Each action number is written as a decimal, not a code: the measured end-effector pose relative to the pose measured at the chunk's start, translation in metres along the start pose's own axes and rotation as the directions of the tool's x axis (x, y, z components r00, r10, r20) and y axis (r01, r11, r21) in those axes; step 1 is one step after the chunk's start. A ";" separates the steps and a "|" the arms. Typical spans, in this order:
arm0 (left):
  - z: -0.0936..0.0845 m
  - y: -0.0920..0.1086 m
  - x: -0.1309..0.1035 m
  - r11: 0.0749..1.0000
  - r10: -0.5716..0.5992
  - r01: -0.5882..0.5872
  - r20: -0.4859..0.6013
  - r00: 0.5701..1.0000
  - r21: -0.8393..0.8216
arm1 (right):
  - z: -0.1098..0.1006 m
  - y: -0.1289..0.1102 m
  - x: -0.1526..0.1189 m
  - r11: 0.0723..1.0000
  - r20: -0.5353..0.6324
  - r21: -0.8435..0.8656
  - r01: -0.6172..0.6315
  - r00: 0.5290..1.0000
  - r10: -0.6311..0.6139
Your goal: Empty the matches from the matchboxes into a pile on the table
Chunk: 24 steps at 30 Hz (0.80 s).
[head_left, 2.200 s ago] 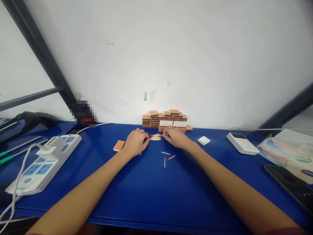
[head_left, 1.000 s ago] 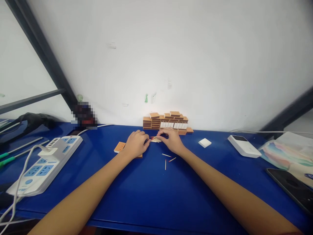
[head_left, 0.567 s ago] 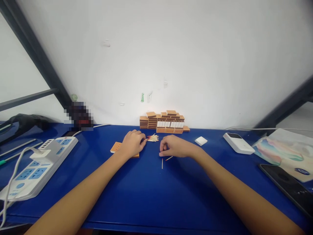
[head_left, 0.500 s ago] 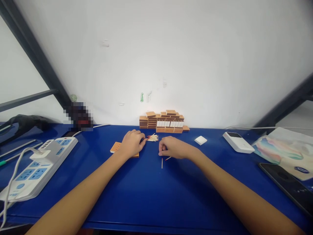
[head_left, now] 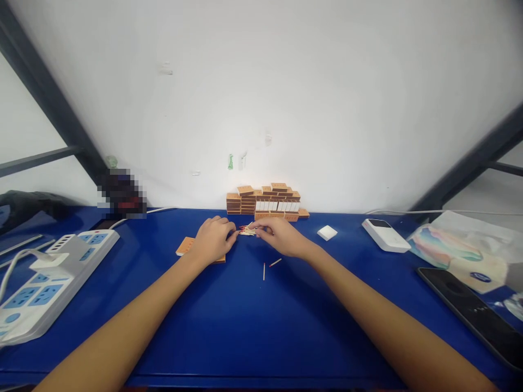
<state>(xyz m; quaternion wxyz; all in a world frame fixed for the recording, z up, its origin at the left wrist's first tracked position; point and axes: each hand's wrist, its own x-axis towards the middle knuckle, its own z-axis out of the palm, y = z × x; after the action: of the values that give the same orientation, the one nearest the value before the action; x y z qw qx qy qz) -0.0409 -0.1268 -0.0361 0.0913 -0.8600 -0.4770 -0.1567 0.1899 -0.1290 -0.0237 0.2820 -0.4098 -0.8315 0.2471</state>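
The pile of matches (head_left: 246,231) lay on the table (head_left: 245,332) between my two hands, in front of the stacked matchboxes (head_left: 234,204), red heads mostly toward my left. My left hand (head_left: 215,239) was half curled, thumb tip just beside those heads; I couldn't tell whether it pressed on any. My right hand (head_left: 280,234) had its thumb and forefinger nearly together at the pile's other end, but whether a match was pinched there I couldn't tell.

As I judged it, the likeliest trouble was the pile slewing apart: the sticks crossed loosely, so a push from either thumb could have rolled a few away. A knuckle of my right hand, near the front of the boxes, might have knocked one out of line, and a low wrist could have swept off the strays.

As for numbers, there were two stray matches (head_left: 263,271) nearer me, apart from each other; the pile was too tangled to count, and the stack partly hidden. Orange box card (head_left: 185,246) showed on both sides of my left hand, one box or two I couldn't say. Farther out were one white square block (head_left: 327,233), one white device (head_left: 386,236), one phone (head_left: 469,313) and one power strip (head_left: 77,288).
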 end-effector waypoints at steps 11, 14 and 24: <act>-0.005 -0.012 0.004 0.997 -0.017 0.017 0.004 1.000 0.074 | 0.026 0.025 0.022 0.956 -0.307 0.282 -0.080 0.937 0.169; -0.006 -0.014 0.004 0.997 -0.024 0.024 0.005 1.000 0.069 | 0.034 0.031 0.026 0.991 -0.365 0.086 -0.105 0.922 0.130; -0.013 -0.010 0.003 0.995 -0.060 0.056 0.048 0.997 0.078 | -0.019 0.030 0.005 0.970 -0.102 -0.167 -0.176 0.982 0.160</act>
<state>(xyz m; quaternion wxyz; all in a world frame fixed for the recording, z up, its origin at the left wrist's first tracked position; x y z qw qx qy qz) -0.0505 -0.1233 -0.0230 0.1078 -0.8452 -0.5097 -0.1191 0.2167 -0.1054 -0.0280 0.2589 -0.5124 -0.7993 0.1777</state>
